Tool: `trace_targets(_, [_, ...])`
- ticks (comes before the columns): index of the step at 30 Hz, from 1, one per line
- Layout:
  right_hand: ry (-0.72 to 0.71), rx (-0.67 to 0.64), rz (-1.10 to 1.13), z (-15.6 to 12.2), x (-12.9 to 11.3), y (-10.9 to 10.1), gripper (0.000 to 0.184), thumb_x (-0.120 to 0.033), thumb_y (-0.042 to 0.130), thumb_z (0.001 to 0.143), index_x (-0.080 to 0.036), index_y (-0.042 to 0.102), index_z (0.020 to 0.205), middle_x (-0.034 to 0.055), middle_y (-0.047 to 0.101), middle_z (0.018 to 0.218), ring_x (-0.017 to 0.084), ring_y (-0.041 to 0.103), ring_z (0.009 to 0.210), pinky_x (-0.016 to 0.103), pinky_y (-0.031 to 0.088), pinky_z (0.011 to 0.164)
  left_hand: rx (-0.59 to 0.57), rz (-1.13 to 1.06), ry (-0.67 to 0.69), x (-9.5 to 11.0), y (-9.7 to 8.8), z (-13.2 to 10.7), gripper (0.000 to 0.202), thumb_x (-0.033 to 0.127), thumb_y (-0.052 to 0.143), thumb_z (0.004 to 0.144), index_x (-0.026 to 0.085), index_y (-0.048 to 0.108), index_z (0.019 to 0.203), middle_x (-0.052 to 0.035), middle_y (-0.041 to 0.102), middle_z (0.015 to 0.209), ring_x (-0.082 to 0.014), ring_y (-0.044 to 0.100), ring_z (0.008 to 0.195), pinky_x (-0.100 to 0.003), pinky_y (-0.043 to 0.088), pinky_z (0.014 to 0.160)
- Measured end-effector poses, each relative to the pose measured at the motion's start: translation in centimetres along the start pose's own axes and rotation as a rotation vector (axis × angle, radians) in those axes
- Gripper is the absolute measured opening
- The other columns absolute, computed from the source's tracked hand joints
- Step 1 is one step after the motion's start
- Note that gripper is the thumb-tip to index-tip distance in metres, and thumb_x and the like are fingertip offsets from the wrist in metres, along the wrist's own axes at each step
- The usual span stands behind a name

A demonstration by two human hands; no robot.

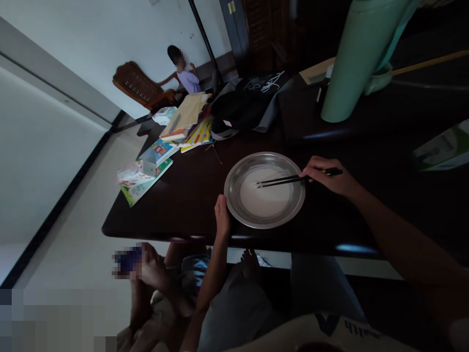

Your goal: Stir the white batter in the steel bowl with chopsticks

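A round metal bowl point(233, 207) stands on the dark wooden table, with a whitish liquid point(264, 201) in it. My right hand point(326, 175) is closed around a pair of black chopsticks point(281, 181) over the bowl's right rim. Their tips reach into the liquid near the middle. At the left rim, my left hand point(222, 219) grips the bowl's side, its thumb and part of the fingers hidden.
Books point(158, 150), a tissue pack point(136, 172) and a black bag point(238, 115) lie on the table point(183, 205). A green bottle point(357, 63) stands at upper right, near a carton point(445, 146). Someone sits at my left, hands point(148, 264) around a blurred object; another person point(188, 80) is farther back.
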State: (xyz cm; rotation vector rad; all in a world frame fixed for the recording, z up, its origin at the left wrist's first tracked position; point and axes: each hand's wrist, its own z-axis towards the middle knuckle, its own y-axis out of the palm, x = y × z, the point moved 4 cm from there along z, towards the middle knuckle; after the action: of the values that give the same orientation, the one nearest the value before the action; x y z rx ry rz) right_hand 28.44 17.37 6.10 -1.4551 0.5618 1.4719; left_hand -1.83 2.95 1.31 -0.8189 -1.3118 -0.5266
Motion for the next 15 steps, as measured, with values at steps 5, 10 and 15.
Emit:
trace_targets(5, [0.044,0.091,0.095,-0.2,0.0,-1.0,0.038,-0.043,0.056,0.090,-0.020,0.069,0.063,0.0027,0.056,0.070,0.012,0.051,0.058,0.030,0.040,0.056,-0.013,0.015,0.014,0.1,0.0,0.0,0.047,0.061,0.051,0.086,0.021,0.040,0.064,0.0035,0.036,0.066,-0.0124,0.036,0.065,-0.025,0.036,0.064])
trace_targets(10, [0.015,-0.092,0.058,-0.2,-0.1,0.3,0.029,-0.041,0.060,0.088,-0.019,0.074,0.073,0.0026,0.060,0.076,0.011,0.055,0.061,0.029,0.043,0.059,-0.014,0.023,0.024,0.1,0.0,0.1,0.047,0.061,0.049,0.087,0.020,0.040,0.064,0.0034,0.035,0.066,-0.0123,0.035,0.065,-0.024,0.035,0.063])
trace_targets(15, [-0.004,0.110,0.006,-0.1,-0.2,-0.9,0.036,-0.044,0.057,0.089,-0.021,0.069,0.065,0.0007,0.056,0.064,0.011,0.050,0.055,0.030,0.041,0.059,0.015,0.009,-0.001,-0.3,-0.1,0.1,0.044,0.058,0.053,0.085,0.020,0.043,0.065,0.0026,0.039,0.068,-0.0131,0.038,0.068,-0.025,0.037,0.066])
